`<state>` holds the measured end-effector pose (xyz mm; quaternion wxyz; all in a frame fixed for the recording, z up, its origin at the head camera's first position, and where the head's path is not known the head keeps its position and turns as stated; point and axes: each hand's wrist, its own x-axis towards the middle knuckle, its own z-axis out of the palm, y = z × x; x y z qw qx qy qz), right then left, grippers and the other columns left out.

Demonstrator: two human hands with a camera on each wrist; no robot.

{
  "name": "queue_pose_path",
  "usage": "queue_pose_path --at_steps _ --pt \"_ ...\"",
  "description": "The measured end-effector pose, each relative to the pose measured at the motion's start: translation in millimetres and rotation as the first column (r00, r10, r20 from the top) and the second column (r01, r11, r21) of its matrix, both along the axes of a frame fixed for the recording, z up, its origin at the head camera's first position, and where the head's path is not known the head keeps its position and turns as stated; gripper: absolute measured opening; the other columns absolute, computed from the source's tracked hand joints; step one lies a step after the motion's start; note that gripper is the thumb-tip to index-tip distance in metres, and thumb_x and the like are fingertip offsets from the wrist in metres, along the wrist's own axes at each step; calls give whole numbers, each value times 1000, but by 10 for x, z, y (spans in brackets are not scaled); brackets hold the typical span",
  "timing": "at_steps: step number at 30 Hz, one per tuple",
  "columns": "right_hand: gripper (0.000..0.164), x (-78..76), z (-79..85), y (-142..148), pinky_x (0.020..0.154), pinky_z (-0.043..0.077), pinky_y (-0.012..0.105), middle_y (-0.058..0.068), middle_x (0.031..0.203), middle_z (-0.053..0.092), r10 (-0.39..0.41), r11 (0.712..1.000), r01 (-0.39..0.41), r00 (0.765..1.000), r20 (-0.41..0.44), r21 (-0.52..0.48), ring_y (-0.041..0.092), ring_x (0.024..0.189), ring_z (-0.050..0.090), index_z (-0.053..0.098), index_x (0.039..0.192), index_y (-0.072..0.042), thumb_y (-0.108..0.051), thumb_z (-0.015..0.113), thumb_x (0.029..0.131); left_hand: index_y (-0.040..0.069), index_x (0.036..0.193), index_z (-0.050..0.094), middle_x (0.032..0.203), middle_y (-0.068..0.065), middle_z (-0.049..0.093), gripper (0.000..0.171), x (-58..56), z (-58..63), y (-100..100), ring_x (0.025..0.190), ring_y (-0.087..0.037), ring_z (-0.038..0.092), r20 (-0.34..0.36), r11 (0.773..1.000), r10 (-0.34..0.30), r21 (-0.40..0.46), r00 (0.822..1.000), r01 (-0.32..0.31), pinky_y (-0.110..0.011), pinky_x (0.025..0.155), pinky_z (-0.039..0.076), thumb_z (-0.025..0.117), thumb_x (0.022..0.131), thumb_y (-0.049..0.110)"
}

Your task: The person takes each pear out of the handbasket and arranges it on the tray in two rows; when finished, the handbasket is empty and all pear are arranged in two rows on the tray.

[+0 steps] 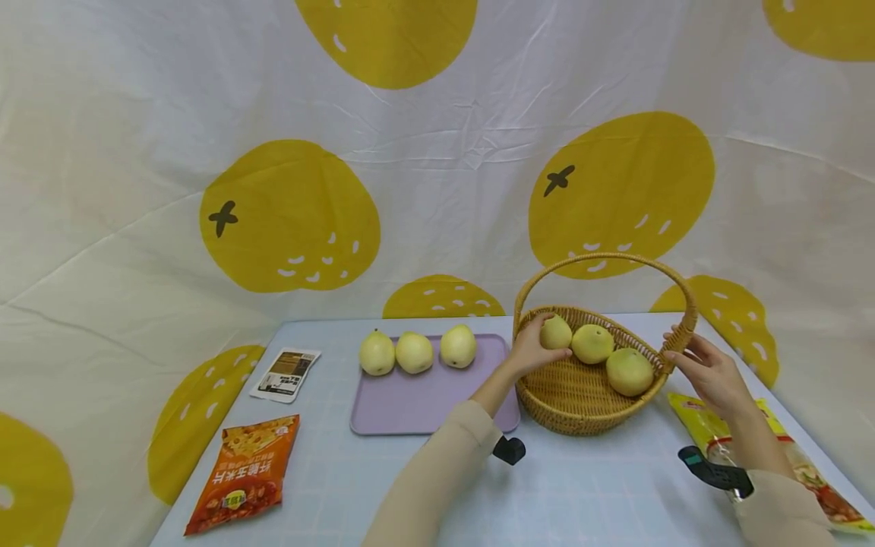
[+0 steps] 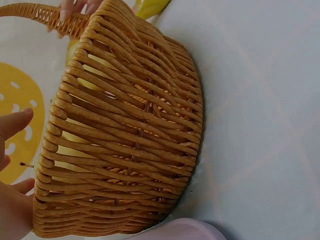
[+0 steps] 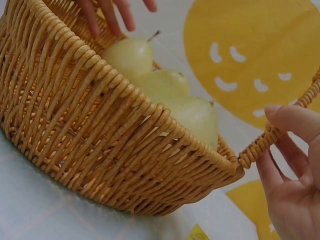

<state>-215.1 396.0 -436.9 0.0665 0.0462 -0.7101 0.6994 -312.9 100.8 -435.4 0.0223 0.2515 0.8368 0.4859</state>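
A brown wicker basket [image 1: 574,414] with an arched handle stands at the right of the table. Inside it lie three pale yellow-green pears: a left pear [image 1: 557,333], a middle pear [image 1: 592,344] and a right pear [image 1: 630,372]. My left hand [image 1: 529,351] reaches over the basket's left rim beside the left pear. Its thumb and fingers are spread; in the right wrist view the fingers [image 3: 106,15] extend just above that pear. With thumb and fingers, my right hand [image 1: 716,380] holds the handle [image 3: 267,140] near its right-hand base.
Left of the basket is a purple tray [image 1: 403,406] with three pears [image 1: 414,352] along its far side. Farther left lie a white packet [image 1: 285,374] and an orange snack bag [image 1: 246,471]. A yellow bag [image 1: 807,463] lies under my right forearm. A fruit-print curtain [image 1: 451,228] hangs behind.
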Motion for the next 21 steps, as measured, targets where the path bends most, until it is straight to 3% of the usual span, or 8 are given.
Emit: queue_pose_path --at_steps 3,10,16,21 --pt "64 -7 -2 -5 77 43 3 -15 118 50 -3 1000 3 1000 1 9 -10 101 52 29 149 -15 -11 59 93 11 144 35 138 -11 46 81 -40 1 46 112 -24 54 19 999 31 -44 999 -30 -31 86 48 78 77 25" --pt "65 -12 -4 -5 77 42 3 -15 118 49 -7 1000 7 1000 -2 9 -10 100 52 26 149 -14 -11 59 93 8 146 30 143 -12 40 83 -122 59 137 124 -26 45 59 993 41 -114 997 -34 -33 96 43 76 79 23" --pt "61 -4 -10 -1 78 43 4 -14 118 51 8 1000 -9 1000 -21 -22 -9 101 53 31 147 -14 -9 58 93 10 145 31 144 -10 39 82 -172 57 199 128 -27 40 89 989 56 -139 994 -44 -35 96 43 76 78 21" --pt "56 -17 -24 -3 80 43 5 -12 119 52 19 999 -20 999 -40 -32 -8 102 54 38 144 -16 -7 57 93 10 141 36 138 -11 43 75 -190 43 222 122 -27 45 127 991 86 -111 988 -72 -36 94 44 76 78 21"
